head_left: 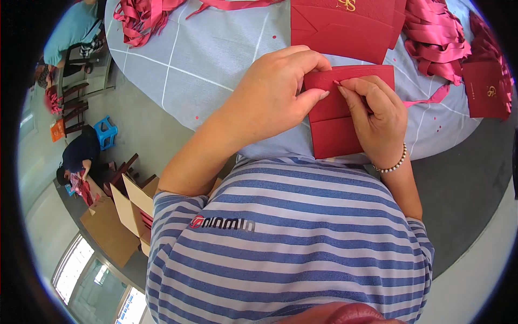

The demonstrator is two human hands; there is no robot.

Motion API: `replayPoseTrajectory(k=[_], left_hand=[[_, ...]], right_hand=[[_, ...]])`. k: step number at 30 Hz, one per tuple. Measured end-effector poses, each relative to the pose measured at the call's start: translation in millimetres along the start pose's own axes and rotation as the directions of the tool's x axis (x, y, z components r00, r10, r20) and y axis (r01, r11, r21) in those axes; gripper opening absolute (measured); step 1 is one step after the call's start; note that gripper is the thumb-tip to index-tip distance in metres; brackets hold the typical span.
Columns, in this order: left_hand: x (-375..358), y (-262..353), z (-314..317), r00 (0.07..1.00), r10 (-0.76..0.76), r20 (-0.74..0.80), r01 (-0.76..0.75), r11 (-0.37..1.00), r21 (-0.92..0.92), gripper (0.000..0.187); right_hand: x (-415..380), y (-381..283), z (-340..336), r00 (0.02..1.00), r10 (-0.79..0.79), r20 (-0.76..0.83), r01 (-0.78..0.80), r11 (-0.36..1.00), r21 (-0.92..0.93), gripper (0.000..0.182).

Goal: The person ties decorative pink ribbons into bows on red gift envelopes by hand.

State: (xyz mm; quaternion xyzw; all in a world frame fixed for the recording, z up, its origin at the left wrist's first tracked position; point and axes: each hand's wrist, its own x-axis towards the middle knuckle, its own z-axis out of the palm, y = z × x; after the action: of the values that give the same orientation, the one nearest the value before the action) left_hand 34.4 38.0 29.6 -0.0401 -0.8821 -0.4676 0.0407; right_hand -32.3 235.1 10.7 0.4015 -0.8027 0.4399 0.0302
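Note:
A dark red paper bag (337,132) lies flat at the table's near edge, between my two hands. My right hand (377,116), with a beaded bracelet at the wrist, pinches the small tip of a pink ribbon (429,100) against the upper part of the bag. More of this ribbon trails out to the right from behind that hand. At the bag's upper left corner is my left hand (278,89), its thumb and index finger apart over the paper. Its other fingers are mostly hidden.
Beyond lie stacked red bags (345,29) and a heap of pink ribbons (437,38) on the grey tablecloth (210,54). Another bag (484,89) with gold print sits far right. Left on the floor are an open cardboard box (110,232), a blue stool (106,132) and seated people.

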Motion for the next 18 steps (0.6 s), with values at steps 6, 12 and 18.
replayPoseTrajectory(k=[6, 12, 18], left_hand=[[0.6, 2.1, 3.7, 0.997, 0.066, -0.026, -0.065, 0.997, 0.045, 0.032], [2.5, -4.3, 2.7, 0.997, 0.075, -0.025, -0.074, 0.996, 0.052, 0.031], [0.1, -8.4, 3.3, 0.999, -0.035, -0.020, 0.034, 0.998, -0.048, 0.028]], right_hand=[[3.1, 1.1, 3.5, 0.995, -0.095, 0.002, 0.095, 0.990, -0.101, 0.011], [4.2, -1.3, 15.7, 0.976, -0.218, -0.002, 0.209, 0.937, -0.280, 0.014], [4.7, 0.2, 15.0, 1.000, 0.004, 0.015, -0.004, 1.000, -0.019, 0.013]])
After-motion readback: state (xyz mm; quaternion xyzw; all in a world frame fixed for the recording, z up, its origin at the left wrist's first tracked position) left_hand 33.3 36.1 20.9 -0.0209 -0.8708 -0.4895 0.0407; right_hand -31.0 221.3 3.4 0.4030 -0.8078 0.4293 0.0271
